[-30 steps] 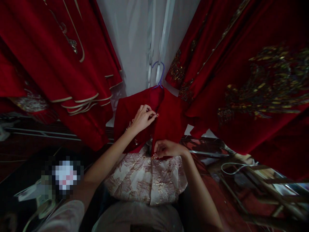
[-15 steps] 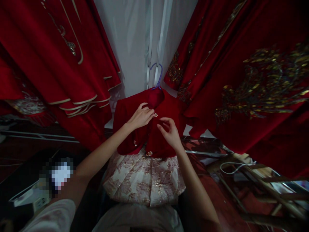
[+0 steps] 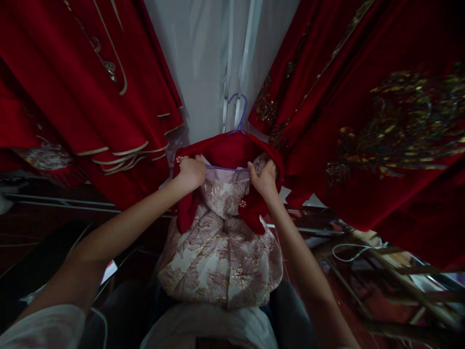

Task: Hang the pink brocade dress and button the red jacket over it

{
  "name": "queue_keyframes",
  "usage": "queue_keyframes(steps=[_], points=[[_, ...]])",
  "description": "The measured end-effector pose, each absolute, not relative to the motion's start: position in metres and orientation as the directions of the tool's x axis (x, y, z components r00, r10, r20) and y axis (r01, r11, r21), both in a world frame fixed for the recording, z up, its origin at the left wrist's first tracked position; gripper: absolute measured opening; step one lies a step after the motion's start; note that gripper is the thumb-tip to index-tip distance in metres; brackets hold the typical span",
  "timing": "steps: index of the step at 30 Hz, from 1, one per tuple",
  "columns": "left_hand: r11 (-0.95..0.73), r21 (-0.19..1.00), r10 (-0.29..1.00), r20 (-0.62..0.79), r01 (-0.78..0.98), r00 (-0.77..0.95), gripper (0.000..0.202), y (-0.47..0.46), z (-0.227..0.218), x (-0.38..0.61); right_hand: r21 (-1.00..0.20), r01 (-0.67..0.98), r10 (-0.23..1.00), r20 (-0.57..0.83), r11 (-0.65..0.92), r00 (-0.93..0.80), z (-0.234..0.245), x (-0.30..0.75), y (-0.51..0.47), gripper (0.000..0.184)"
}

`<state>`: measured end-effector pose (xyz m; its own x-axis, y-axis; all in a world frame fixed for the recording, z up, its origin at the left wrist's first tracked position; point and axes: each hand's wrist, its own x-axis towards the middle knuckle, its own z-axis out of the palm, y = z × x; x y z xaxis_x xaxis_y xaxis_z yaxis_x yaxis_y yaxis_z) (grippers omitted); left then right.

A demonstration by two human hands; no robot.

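Observation:
A short red jacket hangs on a purple hanger, its front spread apart. Inside it shows a pale brocade dress with pinkish and gold patterning, its neckline near the hanger's lower bar. My left hand is closed on the jacket's left front, beside a pearly button. On the other side my right hand is closed at the right front, thumb near the bar's end. Whether the fingers also pinch dress fabric is hidden. Another pearly button sits on the folded right front.
Long red garments with pale trim hang at the left. On the right are red garments with gold sequin embroidery. A metal rail runs up the pale wall behind. A wooden frame and white cable lie at lower right.
Both hands have moved apart from the jacket's middle and now grip its sides. The front has been opened, uncovering the dress bodice and the hanger's lower bar.

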<state>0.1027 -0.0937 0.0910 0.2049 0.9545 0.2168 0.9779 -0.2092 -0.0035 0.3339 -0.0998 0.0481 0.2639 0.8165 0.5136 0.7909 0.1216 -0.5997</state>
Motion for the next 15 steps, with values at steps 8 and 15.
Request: queue_keyframes(steps=[8, 15], points=[[-0.071, -0.141, 0.986, 0.142, 0.987, 0.091, 0.046, -0.075, 0.115, 0.096, -0.367, 0.929, 0.736, 0.615, -0.051, 0.283, 0.071, 0.381, -0.069, 0.062], [-0.118, -0.116, 0.990, 0.068, 0.986, 0.127, 0.041, -0.077, 0.114, 0.083, -0.364, 0.931, 0.814, 0.539, -0.003, 0.214, 0.089, 0.418, -0.060, 0.069]])
